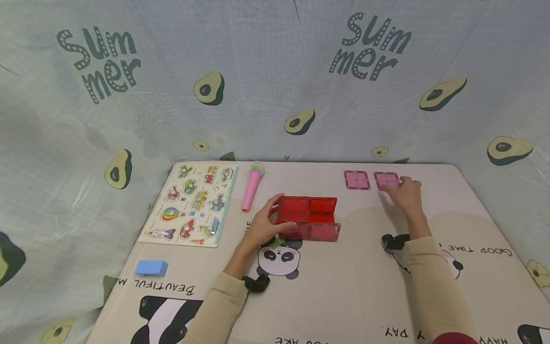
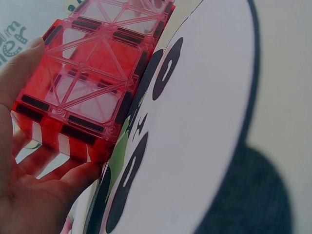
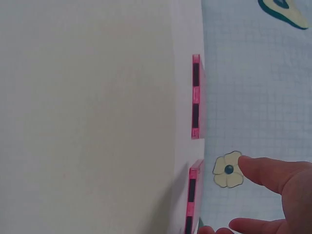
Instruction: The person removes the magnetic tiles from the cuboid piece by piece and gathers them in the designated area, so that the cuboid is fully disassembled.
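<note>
On the table, a red see-through magnetic tile structure [image 1: 296,210] stands with upright walls and an open section at its right. My left hand [image 1: 264,227] grips its left end, thumb on the near side and fingers at the far side; the left wrist view shows the hand [image 2: 44,190] against the red tiles [image 2: 87,73]. At the back right, my right hand [image 1: 404,193] reaches over a pink magnetic tile [image 1: 386,179]. In the right wrist view the thumb of that hand [image 3: 287,190] is apart from the tile [image 3: 191,197]. A second pink tile [image 1: 356,180] lies just left.
A pink toy microphone [image 1: 252,186] lies left of the red structure. Beyond it is a picture puzzle board [image 1: 189,205], with a blue block [image 1: 151,268] nearer the front left. A printed curtain [image 1: 266,71] hangs behind the table's back edge.
</note>
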Tool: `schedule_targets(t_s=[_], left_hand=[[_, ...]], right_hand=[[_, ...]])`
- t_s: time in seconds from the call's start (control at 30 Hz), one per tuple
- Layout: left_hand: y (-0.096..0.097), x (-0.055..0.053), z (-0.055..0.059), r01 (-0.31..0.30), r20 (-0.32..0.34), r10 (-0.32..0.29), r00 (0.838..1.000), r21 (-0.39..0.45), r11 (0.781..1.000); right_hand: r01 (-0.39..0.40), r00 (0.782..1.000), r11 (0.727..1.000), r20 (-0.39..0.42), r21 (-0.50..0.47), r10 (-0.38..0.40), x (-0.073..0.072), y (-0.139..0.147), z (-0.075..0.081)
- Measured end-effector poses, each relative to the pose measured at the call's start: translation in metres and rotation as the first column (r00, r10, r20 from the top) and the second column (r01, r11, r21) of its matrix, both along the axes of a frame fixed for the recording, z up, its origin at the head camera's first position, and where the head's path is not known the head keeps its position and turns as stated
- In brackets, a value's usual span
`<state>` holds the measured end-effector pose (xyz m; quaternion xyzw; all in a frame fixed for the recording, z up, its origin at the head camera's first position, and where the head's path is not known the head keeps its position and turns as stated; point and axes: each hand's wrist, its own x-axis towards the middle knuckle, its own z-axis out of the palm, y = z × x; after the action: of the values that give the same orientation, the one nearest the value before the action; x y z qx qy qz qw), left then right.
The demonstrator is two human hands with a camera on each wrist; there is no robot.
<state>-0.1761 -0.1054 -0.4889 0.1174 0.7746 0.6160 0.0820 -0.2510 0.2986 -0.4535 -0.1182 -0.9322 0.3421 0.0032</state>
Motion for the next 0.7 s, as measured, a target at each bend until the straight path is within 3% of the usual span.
schedule_targets(t_s=[0.27, 0.7], left_hand=[[0.000, -0.001, -0.002, -0.002, -0.005, 0.002, 1.000, -0.003, 1.000], [0.000, -0.001, -0.001, -0.002, -0.015, 0.002, 1.000, 0.003, 1.000]], right_hand=[[0.019, 1.000, 0.998, -0.010, -0.055, -0.020, 0.006, -0.011, 0.006], [-0.040, 0.996, 0.997, -0.088, -0.069, 0.034, 0.017, -0.032, 0.017]])
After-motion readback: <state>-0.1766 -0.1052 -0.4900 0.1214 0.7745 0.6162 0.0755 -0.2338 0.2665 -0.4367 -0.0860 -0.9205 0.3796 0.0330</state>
